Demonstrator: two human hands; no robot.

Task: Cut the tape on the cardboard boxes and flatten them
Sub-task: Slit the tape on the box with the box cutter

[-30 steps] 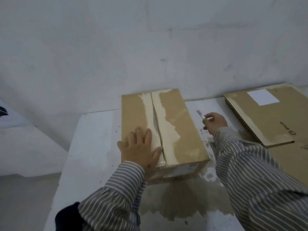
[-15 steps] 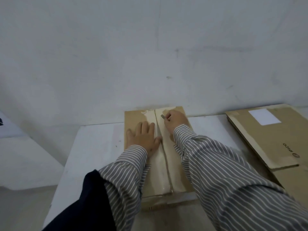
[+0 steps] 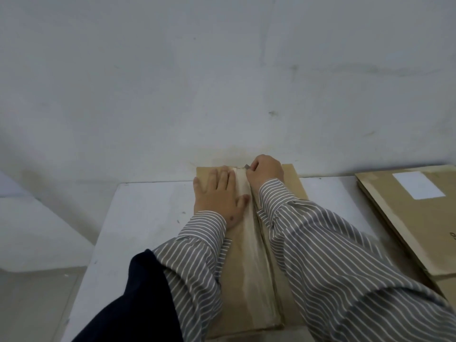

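Left hand [image 3: 220, 196] flat on brown taped cardboard box [image 3: 293, 178], right hand [image 3: 266, 172] gripping small grey blade [image 3: 246, 166] at frame centre

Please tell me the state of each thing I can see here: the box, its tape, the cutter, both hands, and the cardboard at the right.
cardboard box: closed, lying on the table.
tape: along the top seam, not visibly cut.
left hand: flat, pressing the box top.
right hand: gripping the cutter.
cutter: blade at the seam's far end.
flattened cardboard: lying flat, white label up.
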